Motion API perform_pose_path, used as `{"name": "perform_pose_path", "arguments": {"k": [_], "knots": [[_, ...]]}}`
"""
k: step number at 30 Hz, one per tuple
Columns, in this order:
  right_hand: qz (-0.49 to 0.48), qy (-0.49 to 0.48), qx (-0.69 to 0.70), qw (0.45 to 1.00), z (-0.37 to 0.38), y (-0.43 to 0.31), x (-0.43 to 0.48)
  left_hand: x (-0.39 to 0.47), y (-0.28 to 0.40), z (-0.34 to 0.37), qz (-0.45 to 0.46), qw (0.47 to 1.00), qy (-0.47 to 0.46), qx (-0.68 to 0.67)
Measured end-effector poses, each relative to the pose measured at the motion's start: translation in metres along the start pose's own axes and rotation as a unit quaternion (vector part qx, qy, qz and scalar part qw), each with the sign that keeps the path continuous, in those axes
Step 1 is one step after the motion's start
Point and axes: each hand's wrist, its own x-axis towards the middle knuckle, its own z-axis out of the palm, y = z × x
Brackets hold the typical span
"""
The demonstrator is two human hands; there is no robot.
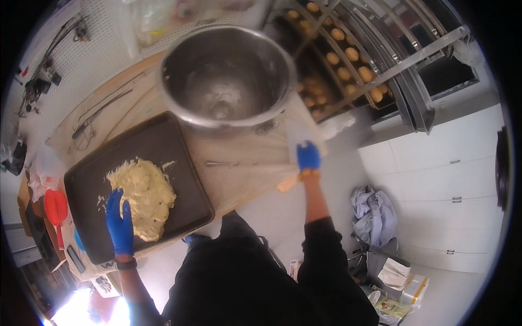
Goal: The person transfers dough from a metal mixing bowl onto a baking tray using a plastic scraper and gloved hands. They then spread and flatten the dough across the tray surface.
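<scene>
A dark baking tray (189, 203) holds a spread mound of pale yellow dough (142, 195). At the mound's left edge is my left hand (119, 222) in a blue glove, fingers apart; whether it touches the dough I cannot tell. My right hand (308, 157), also blue-gloved, is at the table's right end, over a whitish sheet or flat scraper (295, 132); its grip is blurred. A large metal mixing bowl (226, 77), with some residue at its bottom, stands behind the tray. A small metal utensil (220, 164) lies between the tray and my right hand.
A whisk (83, 130) lies behind the tray. To the left are a red utensil (56, 208) and a dark phone-like object (75, 258). A metal rack (401, 65) with trays of round baked items stands at the back right. White drawers (440, 183) and a grey cloth bundle (373, 216) are right.
</scene>
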Motion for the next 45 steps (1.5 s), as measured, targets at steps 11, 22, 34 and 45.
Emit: {"name": "perform_pose_path", "arguments": {"k": [11,22,34,45], "knots": [[0.043,-0.217,-0.037,0.974,0.088,0.142,0.090,0.006,0.007,0.003,-0.050,0.995,0.061,0.052],[0.215,-0.233,0.311,0.896,-0.031,0.037,0.061,-0.013,-0.029,-0.019,-0.055,0.995,0.075,0.038],[-0.043,-0.267,0.263,0.926,-0.044,-0.283,-0.165,-0.110,-0.166,-0.026,-0.096,0.989,0.105,0.032],[-0.018,-0.261,0.405,0.876,0.038,-0.357,-0.199,-0.113,-0.171,-0.019,-0.112,0.981,0.136,0.074]]}}
